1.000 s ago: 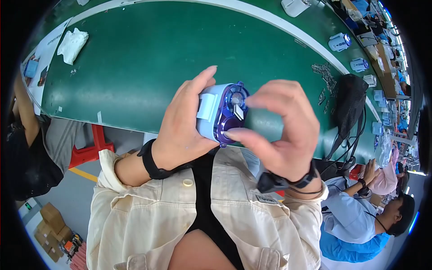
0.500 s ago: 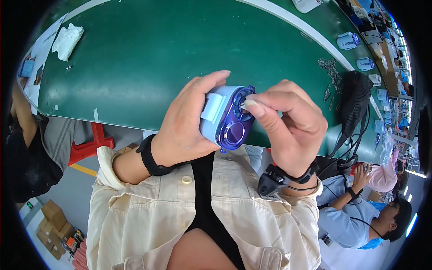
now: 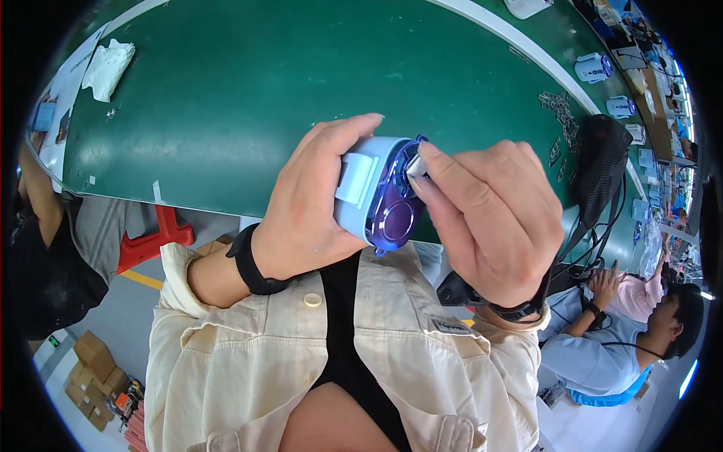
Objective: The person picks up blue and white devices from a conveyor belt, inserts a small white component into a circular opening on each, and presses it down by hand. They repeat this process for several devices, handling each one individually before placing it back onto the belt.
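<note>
Currently, in the head view, your left hand (image 3: 301,203) curls firmly around a pale-blue, boxy plastic case with a glossy purple end (image 3: 380,194) over the green tabletop (image 3: 226,113), while your right hand (image 3: 501,215) pinches a small, flat silvery-white piece (image 3: 416,167) at that end. The case looks light, stiff and slightly slippery, best held by its broad sides.

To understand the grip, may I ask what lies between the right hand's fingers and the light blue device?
The head view shows a small silvery piece there, in the fingers of the right hand, at the device.
</note>
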Demonstrator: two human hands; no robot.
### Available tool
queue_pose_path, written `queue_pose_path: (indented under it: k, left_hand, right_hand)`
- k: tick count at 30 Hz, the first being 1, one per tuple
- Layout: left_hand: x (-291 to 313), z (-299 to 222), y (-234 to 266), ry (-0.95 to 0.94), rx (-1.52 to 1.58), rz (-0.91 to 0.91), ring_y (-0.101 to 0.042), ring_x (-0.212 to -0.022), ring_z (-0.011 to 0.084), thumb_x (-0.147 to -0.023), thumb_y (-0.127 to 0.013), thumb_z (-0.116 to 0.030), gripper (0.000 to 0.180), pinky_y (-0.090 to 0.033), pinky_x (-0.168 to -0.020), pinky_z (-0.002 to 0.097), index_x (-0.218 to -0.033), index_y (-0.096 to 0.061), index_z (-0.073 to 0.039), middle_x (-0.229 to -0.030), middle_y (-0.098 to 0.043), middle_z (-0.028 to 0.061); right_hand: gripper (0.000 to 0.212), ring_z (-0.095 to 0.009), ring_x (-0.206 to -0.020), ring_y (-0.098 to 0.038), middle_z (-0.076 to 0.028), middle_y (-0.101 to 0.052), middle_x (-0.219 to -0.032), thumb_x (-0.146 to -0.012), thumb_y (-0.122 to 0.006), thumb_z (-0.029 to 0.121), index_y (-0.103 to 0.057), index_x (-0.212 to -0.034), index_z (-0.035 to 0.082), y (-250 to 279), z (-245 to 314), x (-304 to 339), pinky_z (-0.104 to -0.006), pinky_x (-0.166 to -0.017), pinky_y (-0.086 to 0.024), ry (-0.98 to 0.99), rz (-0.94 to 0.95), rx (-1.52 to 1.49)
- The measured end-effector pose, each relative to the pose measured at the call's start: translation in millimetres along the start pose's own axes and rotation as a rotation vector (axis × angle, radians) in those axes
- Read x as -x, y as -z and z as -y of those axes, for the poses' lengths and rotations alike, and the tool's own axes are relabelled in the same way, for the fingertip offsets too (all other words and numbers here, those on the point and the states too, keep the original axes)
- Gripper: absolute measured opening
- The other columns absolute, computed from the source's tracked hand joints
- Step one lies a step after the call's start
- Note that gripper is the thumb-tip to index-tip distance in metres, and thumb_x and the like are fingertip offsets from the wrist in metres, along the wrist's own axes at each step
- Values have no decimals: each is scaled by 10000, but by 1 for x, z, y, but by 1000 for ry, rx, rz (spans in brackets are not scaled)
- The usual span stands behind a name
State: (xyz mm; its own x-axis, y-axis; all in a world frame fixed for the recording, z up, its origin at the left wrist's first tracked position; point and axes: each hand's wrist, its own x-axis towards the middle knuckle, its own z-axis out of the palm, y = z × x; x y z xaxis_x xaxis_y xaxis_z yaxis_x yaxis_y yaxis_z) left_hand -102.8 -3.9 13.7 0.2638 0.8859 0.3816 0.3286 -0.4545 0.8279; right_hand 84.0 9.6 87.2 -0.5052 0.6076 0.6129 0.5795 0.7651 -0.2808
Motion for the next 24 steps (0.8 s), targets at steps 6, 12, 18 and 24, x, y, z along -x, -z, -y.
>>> queue_pose_path:
  k: [6, 12, 18, 24]
  left_hand:
    - [-3, 0, -5, -91, 4, -59, -600, -918, 335, -642, -841, -152, 759, -492, -792, 386, -1279, -460, 6, -1057, -592, 180]
    - [-3, 0, -5, -90, 11, -55, -601, -909, 334, -637, -842, -142, 757, -493, -785, 386, -1275, -463, 8, -1046, -595, 178]
    - [-5, -2, -3, -94, 18, -38, -603, -907, 333, -636, -841, -136, 752, -494, -789, 386, -1271, -464, 7, -1036, -597, 175]
    - [-5, -1, -3, -66, 21, -29, -603, -910, 334, -639, -840, -142, 747, -494, -795, 390, -1266, -464, 9, -1039, -596, 175]
  right_hand:
    - [333, -212, -543, -521, -84, -578, -687, -562, -777, 29, -672, -866, -58, -2, -16, 5, -320, -464, -358, 181, -45, 56]
    - [272, -210, -507, -507, -103, -593, -656, -622, -769, -1, -682, -871, -67, -1, -18, 5, -308, -466, -367, 176, -40, -37]
    - [261, -208, -494, -501, -98, -584, -636, -629, -768, 6, -680, -863, -69, -2, -21, 6, -309, -458, -359, 188, -46, -67]
    - [324, -216, -523, -511, -124, -591, -689, -659, -752, 9, -669, -949, -110, -3, -12, 9, -323, -469, -367, 170, 29, -4]
